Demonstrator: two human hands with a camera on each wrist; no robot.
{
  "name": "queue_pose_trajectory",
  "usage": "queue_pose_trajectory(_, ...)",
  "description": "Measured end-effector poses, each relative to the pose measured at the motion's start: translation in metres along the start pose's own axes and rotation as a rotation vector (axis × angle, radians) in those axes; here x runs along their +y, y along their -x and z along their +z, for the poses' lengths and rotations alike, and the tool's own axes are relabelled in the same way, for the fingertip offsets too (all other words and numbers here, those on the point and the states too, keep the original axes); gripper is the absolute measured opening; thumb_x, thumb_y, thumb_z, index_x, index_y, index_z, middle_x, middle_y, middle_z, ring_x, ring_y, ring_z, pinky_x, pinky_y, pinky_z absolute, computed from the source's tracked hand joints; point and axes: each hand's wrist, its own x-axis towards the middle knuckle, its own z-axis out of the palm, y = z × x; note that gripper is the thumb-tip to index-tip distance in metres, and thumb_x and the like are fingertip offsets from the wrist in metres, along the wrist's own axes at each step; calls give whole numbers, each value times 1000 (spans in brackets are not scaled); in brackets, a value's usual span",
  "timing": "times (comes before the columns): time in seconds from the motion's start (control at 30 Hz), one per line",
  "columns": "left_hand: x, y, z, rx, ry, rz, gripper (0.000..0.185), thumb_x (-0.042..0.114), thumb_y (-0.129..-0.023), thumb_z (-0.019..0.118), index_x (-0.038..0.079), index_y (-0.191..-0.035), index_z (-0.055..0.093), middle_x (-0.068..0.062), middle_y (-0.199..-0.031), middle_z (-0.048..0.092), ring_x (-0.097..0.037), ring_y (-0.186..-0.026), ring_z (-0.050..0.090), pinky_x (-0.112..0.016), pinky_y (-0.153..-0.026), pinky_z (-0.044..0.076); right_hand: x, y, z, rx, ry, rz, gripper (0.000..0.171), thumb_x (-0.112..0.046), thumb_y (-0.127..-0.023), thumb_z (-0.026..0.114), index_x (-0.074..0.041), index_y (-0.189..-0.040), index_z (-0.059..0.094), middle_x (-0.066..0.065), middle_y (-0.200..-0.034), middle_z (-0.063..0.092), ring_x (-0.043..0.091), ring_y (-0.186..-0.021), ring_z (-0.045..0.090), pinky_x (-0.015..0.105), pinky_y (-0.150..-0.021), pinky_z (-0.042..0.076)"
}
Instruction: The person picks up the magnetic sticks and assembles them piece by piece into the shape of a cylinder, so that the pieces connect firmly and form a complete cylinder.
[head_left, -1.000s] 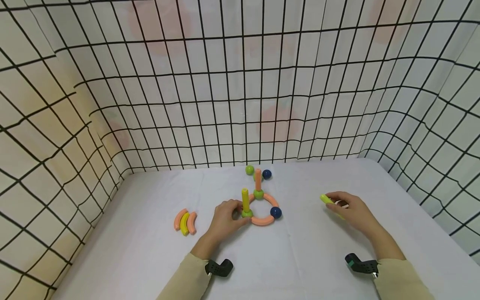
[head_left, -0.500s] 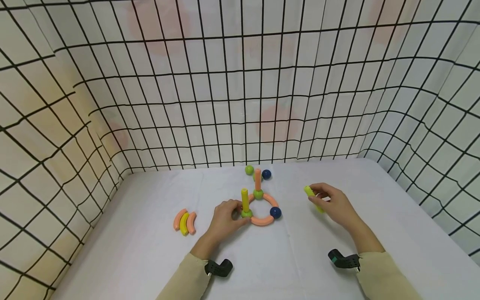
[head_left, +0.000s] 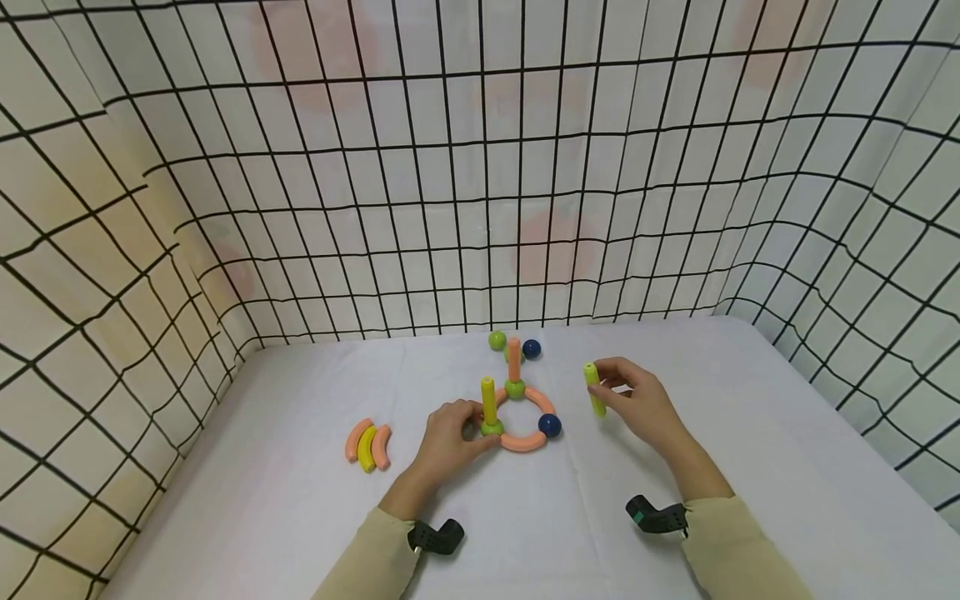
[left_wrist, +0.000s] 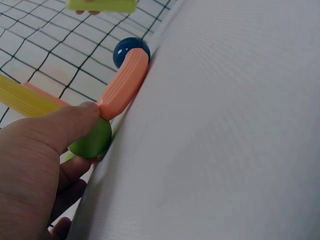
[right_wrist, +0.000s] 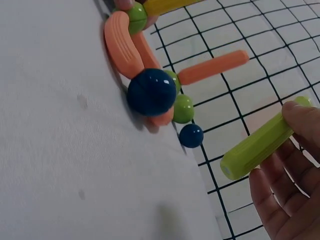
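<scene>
My left hand (head_left: 448,433) pinches a green ball (left_wrist: 95,140) at the left of a ring on the table. The ring joins curved orange rods (head_left: 523,443) with green balls and a dark blue ball (head_left: 550,426). A straight yellow rod (head_left: 489,400) stands upright on the ball at my left fingers; an orange rod (head_left: 513,360) stands on the green ball (head_left: 515,389) behind it. To the right of the ring, my right hand (head_left: 637,404) holds a lime-green rod (right_wrist: 260,145) between thumb and fingers, above the table. Its lower end is free and apart from the blue ball.
Two curved orange pieces and a curved yellow piece (head_left: 366,448) lie side by side at left. Behind the ring sit a loose green ball (head_left: 497,340), a small blue ball (head_left: 532,349) and another green ball, partly hidden. A black grid-lined white backdrop (head_left: 420,208) surrounds the white table.
My right hand has moved left toward the ring with the lime-green rod, which has turned from slanted to nearly upright. The left hand has stayed at the green ball.
</scene>
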Motion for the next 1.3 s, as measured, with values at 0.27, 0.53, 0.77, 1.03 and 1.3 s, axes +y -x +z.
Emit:
queue_pose_trajectory(0.27,-2,0,0,-4,-6,-4,33,36,-83,82,17,-106,67,6,-88,61,-10,-81,46,-27,-78,34,-8,-3,14,0,-55,-1,33,-21,-95,69,-10,-126,62,9,-116,68,20,-103,59,23,-81,51)
queue_pose_trajectory(0.53,-1,0,1,1,-6,-11,34,36,-81,82,18,-106,68,6,-88,62,-9,-82,47,-29,-81,35,-17,-4,25,-2,-115,-15,32,-19,-94,70,-11,-124,63,8,-114,69,19,-103,60,23,-79,51)
queue_pose_trajectory(0.77,1,0,1,8,-12,-11,32,36,-81,82,19,-104,68,6,-88,63,-9,-82,48,-30,-82,35,-21,-3,35,-11,-165,-24,30,-19,-93,71,-12,-122,64,6,-113,68,18,-102,60,21,-78,52)
queue_pose_trajectory(1.03,1,1,0,7,-7,-8,33,36,-82,82,19,-106,68,6,-89,64,-10,-83,49,-30,-83,36,-25,0,43,-21,-219,-52,29,-16,-93,71,-10,-121,63,9,-112,69,14,-102,61,19,-79,54)
queue_pose_trajectory(1.3,2,0,0,2,-12,-8,33,37,-82,82,18,-106,68,6,-89,63,-9,-82,48,-29,-81,35,-27,0,47,-17,-209,-37,29,-16,-93,71,-11,-121,64,7,-114,68,21,-108,62,18,-80,54)
